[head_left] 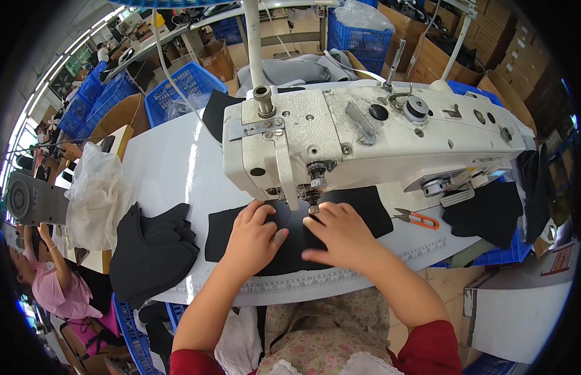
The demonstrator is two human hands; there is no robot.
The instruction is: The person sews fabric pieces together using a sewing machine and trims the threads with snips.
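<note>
A black fabric panel [369,209] lies flat on the white sewing table, under the head of a white sewing machine [290,131]. My left hand [253,240] rests on the panel left of the needle area, its fingers spread and pressing down. Just right of the needle area, my right hand [340,236] also presses on the cloth, thumb apart from the fingers. The machine head hides the needle and the presser foot. Beside the panel on the left sits a stack of cut black fabric pieces [150,256]. Orange-handled thread snips [418,219] lie right of my right hand.
A printed ruler scale [315,279] runs along the table's near edge. More black cloth [484,212] lies at the right. Clear plastic bags [98,197] bulge on the left, near a co-worker in pink [62,284]. Blue crates [181,87] and cardboard boxes stand behind.
</note>
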